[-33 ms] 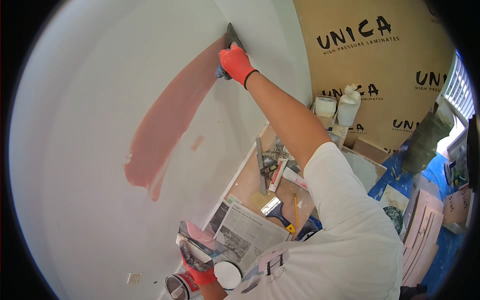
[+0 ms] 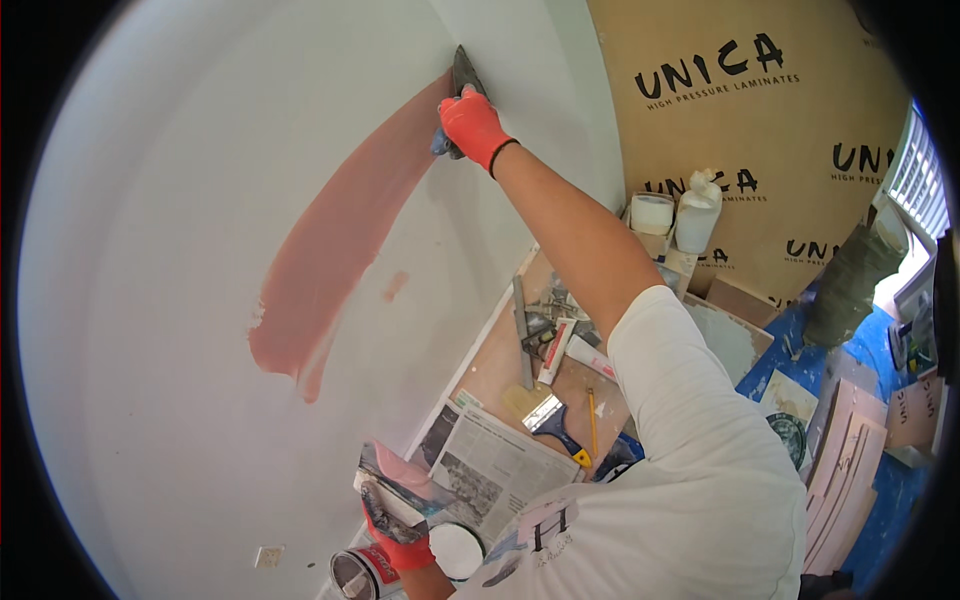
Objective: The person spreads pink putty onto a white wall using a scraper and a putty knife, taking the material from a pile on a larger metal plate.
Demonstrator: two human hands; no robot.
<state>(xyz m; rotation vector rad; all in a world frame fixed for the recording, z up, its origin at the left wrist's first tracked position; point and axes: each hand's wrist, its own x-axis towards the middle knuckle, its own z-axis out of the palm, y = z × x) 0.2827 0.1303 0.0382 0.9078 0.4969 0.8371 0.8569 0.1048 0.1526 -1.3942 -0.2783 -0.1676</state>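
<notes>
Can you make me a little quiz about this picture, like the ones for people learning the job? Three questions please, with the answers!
1. True or false: the right hand, gripping a spreading blade, is higher in the picture than the left hand.
2. What colour is the long streak on the wall? A) green B) pink C) black
3. Fill the gap: the wide paintbrush has a dark blue handle with a ____ end.

Key: 1 true; 2 B; 3 yellow.
</notes>
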